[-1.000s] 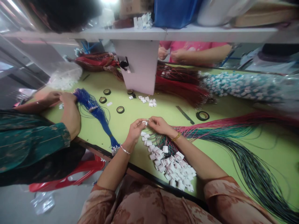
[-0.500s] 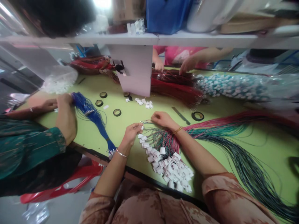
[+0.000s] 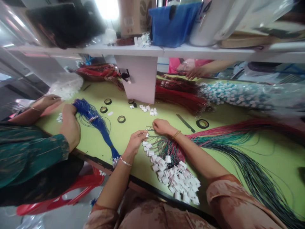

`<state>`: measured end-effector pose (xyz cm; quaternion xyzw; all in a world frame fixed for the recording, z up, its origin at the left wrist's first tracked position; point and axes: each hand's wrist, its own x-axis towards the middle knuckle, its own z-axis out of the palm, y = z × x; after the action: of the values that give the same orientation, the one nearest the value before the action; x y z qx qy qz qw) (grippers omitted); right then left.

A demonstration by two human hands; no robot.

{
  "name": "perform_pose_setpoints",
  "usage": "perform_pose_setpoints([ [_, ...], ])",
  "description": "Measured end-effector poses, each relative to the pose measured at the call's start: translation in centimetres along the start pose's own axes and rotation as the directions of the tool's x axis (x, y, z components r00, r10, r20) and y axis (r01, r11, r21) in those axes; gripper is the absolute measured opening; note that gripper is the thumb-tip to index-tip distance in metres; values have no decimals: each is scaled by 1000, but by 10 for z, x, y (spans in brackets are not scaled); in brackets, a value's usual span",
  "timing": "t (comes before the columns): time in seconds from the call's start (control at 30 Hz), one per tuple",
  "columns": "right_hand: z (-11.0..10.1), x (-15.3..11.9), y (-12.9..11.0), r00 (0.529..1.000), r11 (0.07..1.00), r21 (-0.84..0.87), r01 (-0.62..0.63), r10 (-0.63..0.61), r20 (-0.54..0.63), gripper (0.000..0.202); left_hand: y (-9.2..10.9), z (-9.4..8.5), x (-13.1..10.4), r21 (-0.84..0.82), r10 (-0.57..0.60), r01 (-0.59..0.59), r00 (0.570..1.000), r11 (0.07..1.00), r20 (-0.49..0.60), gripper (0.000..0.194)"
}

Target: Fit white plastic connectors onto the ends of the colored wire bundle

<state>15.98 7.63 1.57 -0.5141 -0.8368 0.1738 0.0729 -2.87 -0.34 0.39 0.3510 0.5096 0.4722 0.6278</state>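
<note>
My left hand [image 3: 135,141] pinches a small white plastic connector [image 3: 147,135] between thumb and fingertips. Close to its right, my right hand [image 3: 164,127] has its fingers curled around thin wires [image 3: 150,128], whose metal-tipped ends poke out toward the left hand. Below both hands lies a heap of white connectors [image 3: 181,183] joined to wires. The long wire bundle [image 3: 214,140], in pink, green and black, passes under my right forearm and trails off to the right.
Tape rolls [image 3: 121,119] and a flat dark blade [image 3: 186,123] lie beyond my hands. At left a co-worker's hand [image 3: 70,116] rests by blue wires [image 3: 97,125]. Red wires [image 3: 176,93] lie beneath a shelf [image 3: 176,52] with a blue bin [image 3: 173,25].
The view has tilted up slightly. My right hand has come a little closer to my left. The left co-worker's far hand has moved away toward the plastic bag; one hand across the table has left view.
</note>
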Motion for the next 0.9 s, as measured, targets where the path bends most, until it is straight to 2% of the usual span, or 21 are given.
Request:
perform_pose_setpoints([
  [0.17, -1, 3, 4, 999, 999, 49, 19, -17, -32, 17, 0, 0, -1, -49, 20, -18, 999, 999, 39, 33],
  [0.37, -5, 0, 13, 995, 999, 37, 12, -8, -104, 16, -1, 1, -1, -57, 22, -20, 999, 998, 31, 37],
  [0.47, -6, 2, 10, 985, 989, 143, 32, -7, -173, 15, -1, 1, -1, -47, 22, -21, 999, 999, 27, 39],
  [0.6, -5, 13, -6, 981, 902, 417, 113, -34, -192, 11, -2, 1, 0, -50, 22, -20, 999, 999, 34, 39],
  [0.7, -5, 19, -19, 978, 814, 559, 159, -53, -201, 10, -4, 1, 0, -89, 25, -20, 998, 996, 49, 36],
  [0.8, -5, 10, -23, 978, 729, 661, 177, -56, -201, 11, -5, 1, 1, -153, 33, -22, 997, 988, 72, 33],
  [0.9, -2, -11, -19, 986, 663, 734, 146, -39, -161, 15, -6, 2, 1, -213, 29, -9, 996, 977, 89, 32],
])
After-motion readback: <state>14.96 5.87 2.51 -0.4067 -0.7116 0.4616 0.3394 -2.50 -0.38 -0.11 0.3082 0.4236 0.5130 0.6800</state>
